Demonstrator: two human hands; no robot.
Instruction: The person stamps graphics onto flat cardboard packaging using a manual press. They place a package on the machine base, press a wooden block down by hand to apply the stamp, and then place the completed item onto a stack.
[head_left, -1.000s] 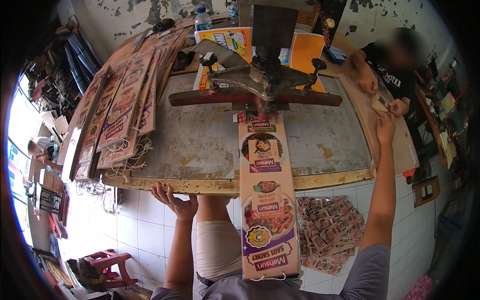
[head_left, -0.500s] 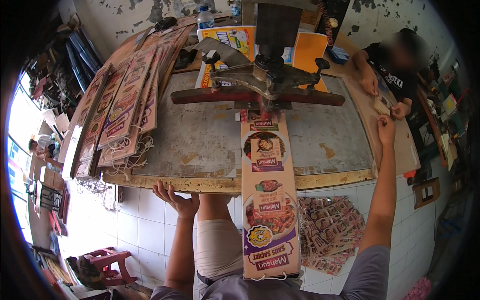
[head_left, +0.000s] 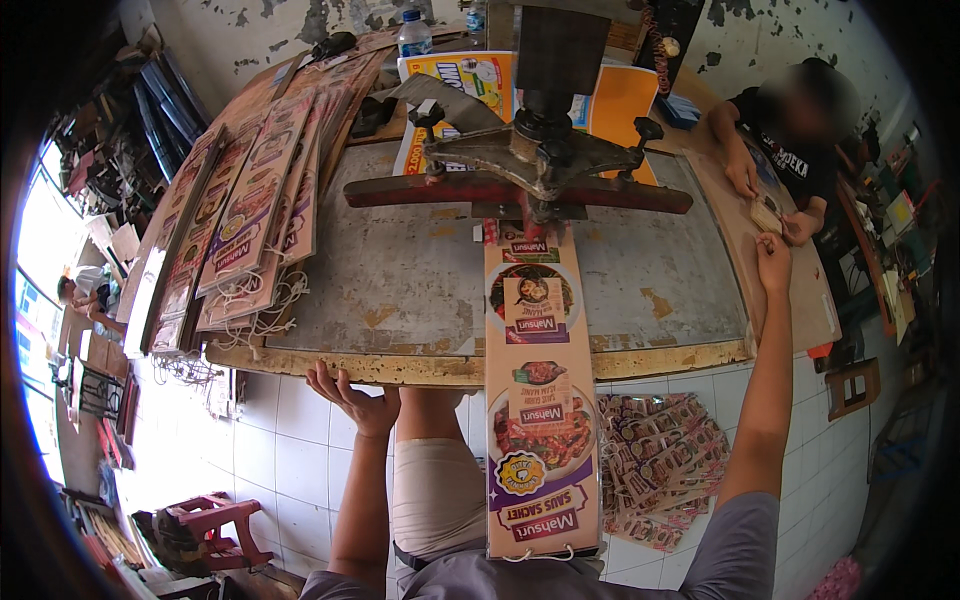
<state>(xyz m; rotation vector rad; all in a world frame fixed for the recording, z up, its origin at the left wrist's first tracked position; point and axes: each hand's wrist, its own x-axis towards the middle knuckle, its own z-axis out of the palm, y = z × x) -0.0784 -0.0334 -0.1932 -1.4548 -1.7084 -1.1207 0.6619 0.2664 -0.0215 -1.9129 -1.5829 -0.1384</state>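
Observation:
My left hand (head_left: 352, 402) is at the front edge of the table (head_left: 420, 368), its fingers apart and touching the edge from below. On the right, my right hand (head_left: 773, 262) is raised to the board, fingers closed; what they hold, if anything, is hidden. Just beyond it, a co-worker's hands (head_left: 741, 172) hold a small tan bundle (head_left: 767, 214). Between my arms a long printed card strip (head_left: 540, 350) runs from beneath the metal press (head_left: 535, 160) over the table edge toward my lap. White cord loops hang from its near end.
Several printed strips with cords (head_left: 250, 210) are stacked at the table's left. A pile of printed sheets (head_left: 665, 460) lies on the tiled floor. Colourful posters (head_left: 625, 100) and a water bottle (head_left: 413, 35) are behind the press. A red stool (head_left: 220, 530) stands lower left.
The co-worker's hands and the small bundle have shifted slightly. My two hands and the card strip stay nearly where they were.

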